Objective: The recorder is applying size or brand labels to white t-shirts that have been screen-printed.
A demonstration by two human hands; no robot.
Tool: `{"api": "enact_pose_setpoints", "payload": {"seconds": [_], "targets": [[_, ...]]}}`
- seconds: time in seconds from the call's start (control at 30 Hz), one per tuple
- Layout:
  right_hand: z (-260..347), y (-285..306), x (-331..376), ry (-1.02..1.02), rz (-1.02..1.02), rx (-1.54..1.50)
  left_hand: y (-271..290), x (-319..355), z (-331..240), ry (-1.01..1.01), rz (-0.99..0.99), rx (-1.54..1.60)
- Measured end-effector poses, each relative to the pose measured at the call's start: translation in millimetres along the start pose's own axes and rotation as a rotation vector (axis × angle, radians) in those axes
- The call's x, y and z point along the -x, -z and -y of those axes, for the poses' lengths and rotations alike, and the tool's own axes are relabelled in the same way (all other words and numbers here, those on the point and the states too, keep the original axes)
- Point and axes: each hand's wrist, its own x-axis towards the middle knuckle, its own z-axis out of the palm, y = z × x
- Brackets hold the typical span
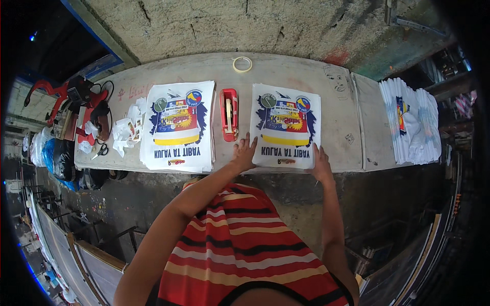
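A sheet with a colourful print, upside down to me, lies on the table in front of me; whether more sheets lie under it I cannot tell. My left hand rests at its lower left corner with the fingers spread. At the lower right edge is my right hand, its fingers stretched out along the side. Left of the sheet lies a red tape dispenser with a roll of tape in it. Beyond that is a stack of matching printed sheets, slightly uneven at its edges.
A tape roll lies near the wall on the grey table. White scraps, scissors and a red-and-black machine are at the left. Folded white cloths are piled at the right end.
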Motion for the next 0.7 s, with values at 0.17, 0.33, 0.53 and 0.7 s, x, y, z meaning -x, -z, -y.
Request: {"api": "enact_pose_setpoints", "payload": {"seconds": [0.17, 0.33, 0.53, 0.7], "targets": [[-3, 1, -6, 0.027, -0.042, -0.112, -1, 1, -5, 0.055, -0.016, 0.042], [3, -11, -10, -0.072, -0.039, -0.038, -11, 6, -11, 0.048, -0.098, 0.112], [13, -15, 2, 0.013, -0.063, -0.071, -29, 20, 2, 0.046, -0.146, 0.141], [20, -9, 0, 0.092, -0.017, -0.045, -45, 24, 21, -0.021, -0.162, 0.230]]}}
